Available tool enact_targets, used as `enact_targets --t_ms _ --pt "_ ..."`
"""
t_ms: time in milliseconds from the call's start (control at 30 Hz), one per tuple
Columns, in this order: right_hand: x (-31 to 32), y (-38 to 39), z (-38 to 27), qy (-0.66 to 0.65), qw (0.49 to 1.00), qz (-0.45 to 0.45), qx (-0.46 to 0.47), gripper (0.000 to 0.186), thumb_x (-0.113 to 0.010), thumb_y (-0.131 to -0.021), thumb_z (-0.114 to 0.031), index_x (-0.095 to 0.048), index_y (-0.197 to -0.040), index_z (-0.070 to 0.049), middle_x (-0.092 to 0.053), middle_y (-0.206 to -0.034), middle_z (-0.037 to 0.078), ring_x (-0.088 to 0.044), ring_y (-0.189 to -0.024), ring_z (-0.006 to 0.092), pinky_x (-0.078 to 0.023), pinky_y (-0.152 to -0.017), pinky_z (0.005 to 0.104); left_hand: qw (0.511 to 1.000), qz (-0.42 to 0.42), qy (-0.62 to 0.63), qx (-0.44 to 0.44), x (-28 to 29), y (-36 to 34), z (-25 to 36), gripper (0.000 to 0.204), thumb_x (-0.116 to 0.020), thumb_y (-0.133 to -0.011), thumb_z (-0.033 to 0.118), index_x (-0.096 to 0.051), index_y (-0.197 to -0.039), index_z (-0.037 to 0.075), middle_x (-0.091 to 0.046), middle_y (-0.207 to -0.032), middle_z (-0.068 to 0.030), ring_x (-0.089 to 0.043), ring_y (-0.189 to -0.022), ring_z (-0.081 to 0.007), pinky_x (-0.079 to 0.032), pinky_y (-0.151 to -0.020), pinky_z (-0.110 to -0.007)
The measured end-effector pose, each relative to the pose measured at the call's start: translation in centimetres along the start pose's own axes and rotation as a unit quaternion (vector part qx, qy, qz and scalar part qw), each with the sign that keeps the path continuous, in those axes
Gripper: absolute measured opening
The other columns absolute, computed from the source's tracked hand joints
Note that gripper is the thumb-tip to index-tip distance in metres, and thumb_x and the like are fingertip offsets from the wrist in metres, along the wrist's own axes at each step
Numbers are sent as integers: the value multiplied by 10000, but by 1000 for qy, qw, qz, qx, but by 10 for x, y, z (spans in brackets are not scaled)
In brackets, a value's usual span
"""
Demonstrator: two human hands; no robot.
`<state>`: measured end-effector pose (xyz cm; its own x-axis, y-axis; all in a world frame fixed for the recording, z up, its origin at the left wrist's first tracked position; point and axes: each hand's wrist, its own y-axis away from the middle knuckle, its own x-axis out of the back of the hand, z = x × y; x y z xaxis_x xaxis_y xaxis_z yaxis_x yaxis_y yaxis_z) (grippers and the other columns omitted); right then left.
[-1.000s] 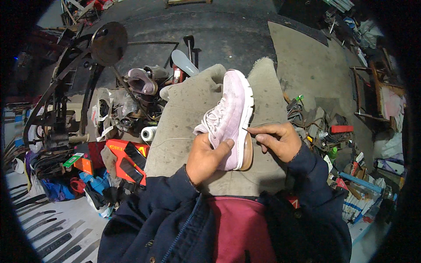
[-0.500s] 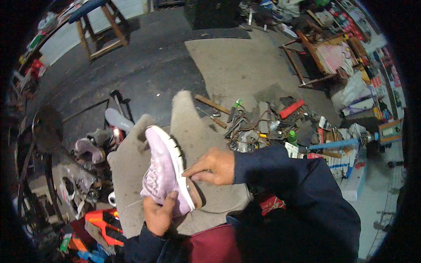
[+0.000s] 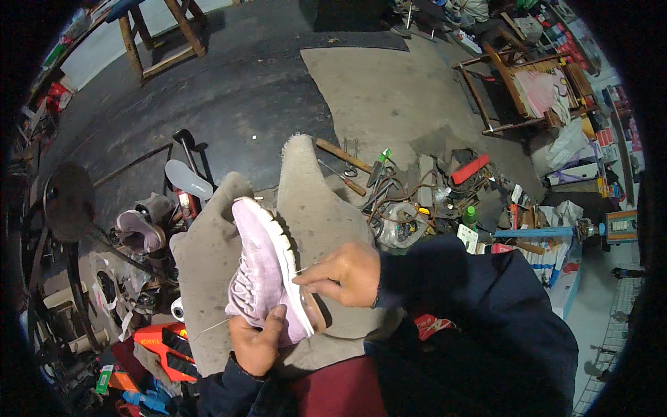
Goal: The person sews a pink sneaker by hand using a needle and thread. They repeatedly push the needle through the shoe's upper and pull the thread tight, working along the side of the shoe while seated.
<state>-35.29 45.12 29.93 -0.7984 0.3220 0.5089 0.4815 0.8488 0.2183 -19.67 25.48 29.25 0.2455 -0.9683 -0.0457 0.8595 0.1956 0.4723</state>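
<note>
The left hand [image 3: 257, 344] grasps a pale pink shoe [image 3: 258, 243] near its heel, thumb against the upper, while the shoe lies tilted on a grey-beige cloth [image 3: 313, 187] at the near centre, toe pointing far and white sole edge [image 3: 284, 254] facing right. The right hand [image 3: 351, 274] is curled with its fingertips at that edge; whether they pinch something thin cannot be told. Farther left lie a second pink shoe [image 3: 139, 231] and a grey insole [image 3: 189, 179]; farther right, a red block [image 3: 470, 169] rests among cluttered tools [image 3: 425, 198].
</note>
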Motion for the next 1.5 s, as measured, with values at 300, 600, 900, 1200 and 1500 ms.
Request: enact_targets --t_ms 300,600,900,1200,1500 --pt "1 -6 -2 -190 972 -28 -136 228 -722 -949 -162 -775 -1147 -63 -751 -818 121 -698 -711 162 -524 -666 302 1000 5 1 -29 -2 -1 -7 226 -694 -932 33 -694 -1144 -46 -726 -1011 -52 -647 -855 -124 -524 -773 -291" --pt "-9 -7 -3 -102 992 17 -70 167 -717 -930 -106 -740 -1068 -15 -737 -800 137 -698 -717 178 -536 -695 323 998 12 0 -62 -5 -3 -9 186 -691 -922 35 -713 -1095 -30 -712 -952 -12 -625 -813 -100 -510 -719 -279" --pt "-10 10 3 -118 990 61 42 215 -681 -958 -89 -747 -1154 -29 -743 -824 119 -670 -674 140 -535 -631 308 998 12 -5 -69 -8 7 -2 164 -699 -932 68 -707 -1038 -58 -725 -908 -32 -621 -804 -100 -513 -735 -287" --pt "-21 18 2 -88 987 115 77 217 -682 -944 -84 -751 -1141 -27 -772 -944 144 -697 -710 164 -546 -675 314 972 -90 -164 -144 34 23 16 289 -617 -916 35 -664 -1196 -18 -712 -913 -134 -656 -819 -189 -521 -787 -333" --pt "-23 20 -3 -90 992 85 -37 214 -672 -964 -106 -753 -1139 -14 -759 -882 93 -682 -751 125 -545 -711 291 849 72 -463 -243 20 11 -3 139 -707 -823 179 -699 -869 47 -683 -781 -210 -662 -724 -445 -522 -640 -516"
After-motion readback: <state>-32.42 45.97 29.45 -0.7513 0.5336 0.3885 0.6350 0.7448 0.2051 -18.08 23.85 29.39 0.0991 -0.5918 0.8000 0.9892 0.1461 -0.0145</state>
